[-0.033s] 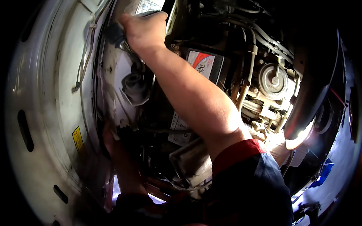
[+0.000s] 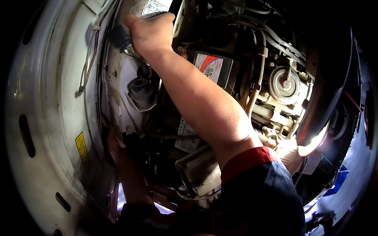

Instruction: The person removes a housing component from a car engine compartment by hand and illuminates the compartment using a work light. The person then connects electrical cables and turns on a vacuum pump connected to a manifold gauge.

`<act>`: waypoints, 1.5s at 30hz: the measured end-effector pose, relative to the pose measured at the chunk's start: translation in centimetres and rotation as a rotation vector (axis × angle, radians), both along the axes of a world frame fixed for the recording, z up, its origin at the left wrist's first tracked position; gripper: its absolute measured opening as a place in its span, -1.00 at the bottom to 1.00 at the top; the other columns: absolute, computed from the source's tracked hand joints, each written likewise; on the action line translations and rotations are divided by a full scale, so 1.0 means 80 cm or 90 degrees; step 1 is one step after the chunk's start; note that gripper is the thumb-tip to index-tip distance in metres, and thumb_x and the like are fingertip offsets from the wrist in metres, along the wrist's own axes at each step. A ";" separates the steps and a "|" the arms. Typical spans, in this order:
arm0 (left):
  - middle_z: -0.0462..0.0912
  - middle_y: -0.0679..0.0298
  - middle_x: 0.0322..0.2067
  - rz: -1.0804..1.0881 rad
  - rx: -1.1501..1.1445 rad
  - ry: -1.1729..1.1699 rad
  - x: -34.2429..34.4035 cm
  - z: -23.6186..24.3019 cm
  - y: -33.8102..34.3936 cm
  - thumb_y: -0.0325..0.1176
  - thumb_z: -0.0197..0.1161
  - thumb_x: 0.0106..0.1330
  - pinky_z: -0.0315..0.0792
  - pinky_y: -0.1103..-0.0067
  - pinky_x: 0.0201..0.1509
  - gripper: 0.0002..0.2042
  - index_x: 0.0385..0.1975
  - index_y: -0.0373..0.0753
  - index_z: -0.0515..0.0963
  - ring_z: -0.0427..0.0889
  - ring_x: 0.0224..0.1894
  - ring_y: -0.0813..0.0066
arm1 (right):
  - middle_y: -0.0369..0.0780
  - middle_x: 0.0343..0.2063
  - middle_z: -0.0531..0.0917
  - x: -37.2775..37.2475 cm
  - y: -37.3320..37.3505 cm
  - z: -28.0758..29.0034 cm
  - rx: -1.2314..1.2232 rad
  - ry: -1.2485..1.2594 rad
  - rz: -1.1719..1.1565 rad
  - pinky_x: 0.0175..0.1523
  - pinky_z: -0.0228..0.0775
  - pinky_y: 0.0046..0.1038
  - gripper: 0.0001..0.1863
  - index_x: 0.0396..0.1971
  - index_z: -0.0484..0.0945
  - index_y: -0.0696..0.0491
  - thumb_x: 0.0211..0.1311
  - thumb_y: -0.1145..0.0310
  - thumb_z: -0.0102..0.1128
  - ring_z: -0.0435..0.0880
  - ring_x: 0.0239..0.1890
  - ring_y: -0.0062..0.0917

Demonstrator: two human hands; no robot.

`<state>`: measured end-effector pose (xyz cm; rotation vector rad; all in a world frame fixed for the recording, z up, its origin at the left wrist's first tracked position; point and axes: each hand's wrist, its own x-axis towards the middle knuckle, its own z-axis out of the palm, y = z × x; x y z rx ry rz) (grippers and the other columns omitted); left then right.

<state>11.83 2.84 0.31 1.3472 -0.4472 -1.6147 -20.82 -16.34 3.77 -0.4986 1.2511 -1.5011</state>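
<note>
Right hand [image 2: 149,33] is gripping a dark tool handle [image 2: 120,39] in the upper left of the frame, fingers curled tight. Left hand [image 2: 114,143] is reaching behind the headlight housing [image 2: 134,94] at lower left, fingers hidden, state indeterminable.

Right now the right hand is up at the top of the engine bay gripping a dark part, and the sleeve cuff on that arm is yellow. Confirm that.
Not quite. The head view shows the right hand at the top of the engine bay gripping a dark part, but the sleeve cuff on that arm is red, not yellow.
</note>
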 end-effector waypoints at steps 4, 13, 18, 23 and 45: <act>0.56 0.07 0.00 -0.014 -0.048 -0.036 -0.006 0.004 0.003 -0.09 -0.07 0.43 0.50 0.35 0.05 -0.53 0.16 -0.31 0.35 0.61 -0.07 0.15 | 0.15 -0.12 0.52 -0.006 -0.008 -0.003 0.015 0.012 0.010 0.09 0.39 -0.39 -0.11 -0.05 0.16 0.53 -0.16 0.11 0.37 0.56 -0.02 -0.21; 0.63 0.20 -0.24 -0.012 -0.270 -0.879 -0.125 0.014 0.031 -0.21 0.08 0.38 0.48 0.57 -0.12 -0.67 -0.07 -0.36 0.51 0.60 -0.22 0.42 | 0.08 -0.20 0.51 -0.021 0.029 0.011 0.012 0.024 -0.090 -0.05 0.47 -0.39 -0.19 -0.09 0.13 0.43 -0.19 0.22 0.42 0.59 -0.15 -0.29; 0.61 0.21 -0.32 0.216 -0.105 -0.380 -0.090 0.020 0.028 -0.24 0.04 0.37 0.50 0.49 -0.27 -0.74 -0.23 -0.32 0.53 0.59 -0.33 0.38 | 0.03 -0.20 0.51 -0.054 0.083 0.050 0.055 -0.056 -0.085 -0.11 0.49 -0.40 -0.26 -0.08 0.17 0.39 -0.08 0.23 0.43 0.58 -0.19 -0.34; 0.60 0.22 -0.38 0.132 -0.185 -0.342 -0.099 0.048 0.033 -0.29 -0.01 0.39 0.53 0.54 -0.29 -0.76 -0.26 -0.33 0.53 0.61 -0.38 0.41 | 0.09 -0.11 0.53 -0.092 0.124 0.075 0.026 -0.102 -0.100 0.09 0.35 -0.42 -0.21 -0.06 0.22 0.41 -0.05 0.12 0.45 0.54 -0.02 -0.26; 0.50 0.06 0.03 0.138 -0.172 0.025 -0.236 0.131 0.209 -0.40 -0.06 0.33 0.35 0.16 0.21 -0.63 0.12 -0.36 0.36 0.48 0.12 0.15 | -0.31 -0.40 0.56 -0.144 0.184 0.014 -0.193 -0.402 -0.034 -0.22 0.39 -0.61 -0.67 -0.12 0.49 0.16 0.18 0.29 0.23 0.54 -0.35 -0.63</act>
